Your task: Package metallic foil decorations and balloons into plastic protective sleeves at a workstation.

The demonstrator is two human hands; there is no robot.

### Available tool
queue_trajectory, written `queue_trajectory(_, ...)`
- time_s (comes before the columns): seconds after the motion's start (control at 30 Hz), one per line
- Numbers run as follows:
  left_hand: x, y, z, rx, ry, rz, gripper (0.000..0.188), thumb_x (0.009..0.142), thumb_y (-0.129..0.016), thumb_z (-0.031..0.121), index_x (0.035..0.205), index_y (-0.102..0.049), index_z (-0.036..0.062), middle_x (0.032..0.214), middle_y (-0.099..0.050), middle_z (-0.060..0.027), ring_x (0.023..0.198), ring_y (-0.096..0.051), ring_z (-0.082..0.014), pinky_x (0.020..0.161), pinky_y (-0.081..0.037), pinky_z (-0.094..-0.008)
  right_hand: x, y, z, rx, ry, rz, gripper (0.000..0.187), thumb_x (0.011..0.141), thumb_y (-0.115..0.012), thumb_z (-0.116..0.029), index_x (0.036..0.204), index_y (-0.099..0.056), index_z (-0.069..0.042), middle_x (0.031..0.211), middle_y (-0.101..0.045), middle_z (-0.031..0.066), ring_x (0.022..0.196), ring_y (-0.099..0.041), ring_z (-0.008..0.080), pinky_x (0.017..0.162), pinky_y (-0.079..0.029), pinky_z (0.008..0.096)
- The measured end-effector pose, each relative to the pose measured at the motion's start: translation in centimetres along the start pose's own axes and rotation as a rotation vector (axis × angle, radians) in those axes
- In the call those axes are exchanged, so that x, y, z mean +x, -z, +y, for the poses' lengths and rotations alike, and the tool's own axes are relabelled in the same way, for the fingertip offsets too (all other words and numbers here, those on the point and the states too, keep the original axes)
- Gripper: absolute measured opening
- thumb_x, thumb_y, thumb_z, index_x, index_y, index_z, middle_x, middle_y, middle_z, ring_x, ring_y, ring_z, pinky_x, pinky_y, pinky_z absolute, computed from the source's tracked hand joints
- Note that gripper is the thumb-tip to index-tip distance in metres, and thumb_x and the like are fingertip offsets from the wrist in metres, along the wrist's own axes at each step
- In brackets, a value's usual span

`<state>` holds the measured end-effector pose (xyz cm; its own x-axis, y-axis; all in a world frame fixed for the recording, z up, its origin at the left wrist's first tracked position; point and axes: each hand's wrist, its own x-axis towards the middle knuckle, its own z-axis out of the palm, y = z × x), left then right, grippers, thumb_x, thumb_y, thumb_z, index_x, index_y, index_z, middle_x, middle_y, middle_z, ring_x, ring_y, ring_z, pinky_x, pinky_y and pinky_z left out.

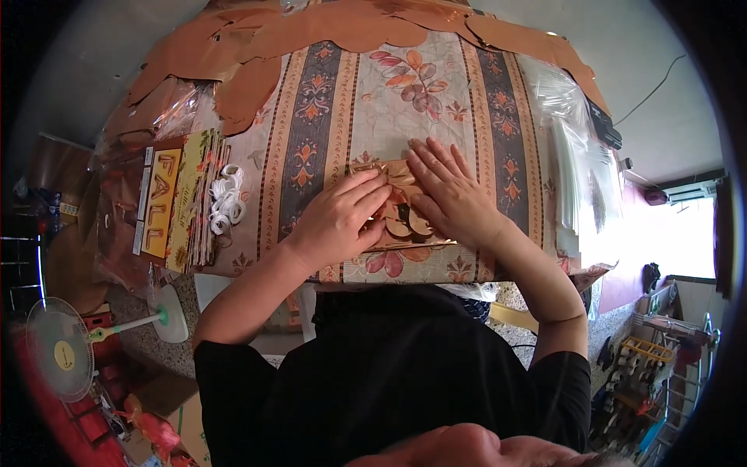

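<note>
A shiny gold-copper foil piece (389,243) lies on the table near its front edge, right before me. Cream and black rounded shapes (399,226) show on it between my hands. My left hand (342,214) rests on the foil's left part, fingers together and slightly bent, the thumb pointing inward. Across the right part, my right hand (459,194) lies flat with its fingers stretched toward the far side. Both palms hide much of the foil, and I cannot tell whether anything is beneath them.
Left of my hands are a stack of printed autumn-coloured cards (183,202) and several white ribbon rolls (226,198). Transparent plastic sleeves (572,179) are piled at the right. Brown sheets (334,31) cover the far edge. A fan (62,350) stands at the lower left.
</note>
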<state>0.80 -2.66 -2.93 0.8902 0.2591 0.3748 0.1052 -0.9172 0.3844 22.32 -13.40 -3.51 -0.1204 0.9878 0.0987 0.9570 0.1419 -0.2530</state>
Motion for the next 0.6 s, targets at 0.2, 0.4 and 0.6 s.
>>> queue_trajectory(0.2,0.1,-0.8,0.2,0.115,-0.044,0.056,0.04,0.075,-0.072,0.012,0.112,-0.063,-0.0026,0.114,-0.063,-0.0135,0.118,-0.055,-0.027,0.101,-0.046,-0.037,-0.1,-0.3,0.1,0.021,0.011,0.004,0.066,0.098,-0.047,-0.04,0.149,-0.03,-0.001,0.156,-0.026,0.0171,0.148,-0.014,0.0329,0.119,-0.008,0.0474)
queue_trajectory(0.4,-0.2,-1.6,0.5,0.249,-0.094,0.072,0.032,0.079,-0.066,0.01,0.108,-0.063,-0.0035,0.11,-0.064,-0.0126,0.113,-0.056,-0.0263,0.099,-0.046,-0.0356,-0.4,-0.4,0.4,0.001,0.062,0.004,0.089,0.088,-0.055,-0.056,0.15,-0.025,0.0,0.157,-0.023,0.0172,0.148,-0.011,0.0338,0.119,-0.005,0.0502)
queue_trajectory(0.6,0.2,-1.7,1.0,0.283,-0.091,0.114,0.022,0.08,-0.062,0.008,0.099,-0.064,-0.0025,0.105,-0.064,-0.0118,0.107,-0.058,-0.0255,0.092,-0.05,-0.0348,-0.4,0.1,0.2,-0.038,0.068,-0.041,0.106,0.078,-0.06,-0.068,0.151,-0.023,0.0,0.157,-0.022,0.0168,0.149,-0.011,0.0326,0.119,-0.004,0.0518)
